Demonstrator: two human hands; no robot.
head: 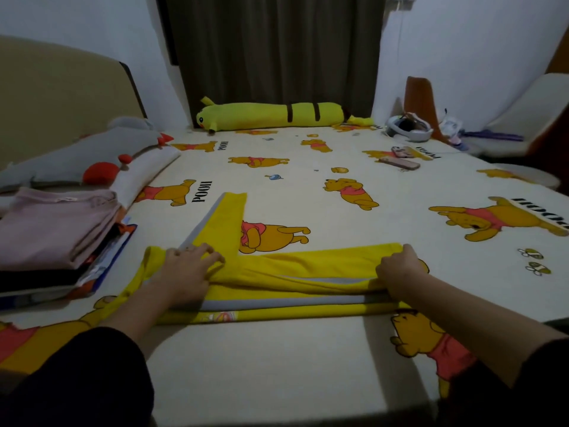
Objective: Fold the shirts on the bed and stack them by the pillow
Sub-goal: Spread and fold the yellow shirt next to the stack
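A yellow shirt (295, 272) with grey trim lies folded lengthwise across the bed in front of me, one sleeve sticking out toward the far side. My left hand (184, 272) grips the cloth at the shirt's left end, by the sleeve's base. My right hand (400, 268) grips a fold at the shirt's right end. A stack of folded shirts (55, 238), pink on top, sits at the left beside the white pillow (144, 171).
The bed sheet (277, 365) has a cartoon bear print. A grey plush (77, 155) lies on the pillow. A long yellow plush (271, 115) lies at the far edge. Phones (400, 158) and white headphones (408, 131) lie at the far right.
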